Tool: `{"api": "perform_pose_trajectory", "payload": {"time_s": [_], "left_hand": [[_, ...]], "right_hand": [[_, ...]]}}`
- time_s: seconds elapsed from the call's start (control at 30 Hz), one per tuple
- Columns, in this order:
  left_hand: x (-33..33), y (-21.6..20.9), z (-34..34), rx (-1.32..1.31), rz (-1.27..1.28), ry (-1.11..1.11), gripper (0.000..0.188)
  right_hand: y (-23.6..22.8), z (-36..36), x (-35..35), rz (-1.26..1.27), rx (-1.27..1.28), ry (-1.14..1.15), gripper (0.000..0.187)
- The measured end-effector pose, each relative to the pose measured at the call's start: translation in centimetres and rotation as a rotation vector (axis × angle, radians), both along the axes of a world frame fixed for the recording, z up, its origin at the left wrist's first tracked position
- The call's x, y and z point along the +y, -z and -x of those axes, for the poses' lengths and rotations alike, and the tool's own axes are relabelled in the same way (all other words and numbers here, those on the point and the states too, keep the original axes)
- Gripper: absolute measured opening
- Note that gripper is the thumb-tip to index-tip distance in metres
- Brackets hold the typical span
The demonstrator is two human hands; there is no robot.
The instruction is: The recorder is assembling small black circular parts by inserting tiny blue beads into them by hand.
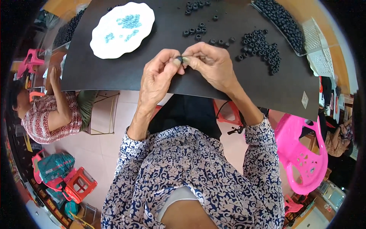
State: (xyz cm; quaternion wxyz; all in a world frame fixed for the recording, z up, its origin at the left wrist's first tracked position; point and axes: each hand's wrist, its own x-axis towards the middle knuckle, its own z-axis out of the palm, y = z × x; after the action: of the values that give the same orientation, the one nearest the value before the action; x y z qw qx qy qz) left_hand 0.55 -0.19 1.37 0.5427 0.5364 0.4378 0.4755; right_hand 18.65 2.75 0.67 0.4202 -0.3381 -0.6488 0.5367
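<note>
Both hands up close tog. over the near side of the dark desk, fingertips about meeting; L hand pinches a small black piece btwn thumb & fingers, R hand has thumb & fingers closed on its R side, piece mostly hidden so can't tell exact shape. White plate w/ wavy rim is beyond & L of L hand, blue bits lying on it in clumps. Few loose black rings just past the hands, more farther out, & a bigger heap of same to R of R hand. Beyond that, far R, clear tray full of black pcs, w/ white holed basket next to it. Pink chair near R forearm, on its R; another person in red & white top well L of the hands
</note>
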Motion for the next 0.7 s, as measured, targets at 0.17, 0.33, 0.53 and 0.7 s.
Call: {"api": "perform_pose_trajectory", "payload": {"time_s": [0.17, 0.33, 0.53, 0.7], "left_hand": [[-0.1, 0.3, 0.0, -0.104, 0.011, -0.002, 0.013], [-0.2, 0.2, 0.5, -0.088, -0.015, -0.002, 0.012], [-0.3, 0.2, 0.6, 0.010, -0.037, -0.009, 0.014], [-0.6, 0.2, 0.6, 0.024, -0.020, -0.010, 0.012]], "right_hand": [[-1.2, -2.2, -1.4, -0.110, -0.198, 0.160, 0.009], [-3.0, -6.1, 3.1, -0.282, -0.369, 0.383, 0.008], [-4.0, -6.6, 10.3, -0.515, -0.584, 0.391, 0.013], [-3.2, -4.8, 14.7, -0.783, -0.677, 0.292, 0.020]]}}
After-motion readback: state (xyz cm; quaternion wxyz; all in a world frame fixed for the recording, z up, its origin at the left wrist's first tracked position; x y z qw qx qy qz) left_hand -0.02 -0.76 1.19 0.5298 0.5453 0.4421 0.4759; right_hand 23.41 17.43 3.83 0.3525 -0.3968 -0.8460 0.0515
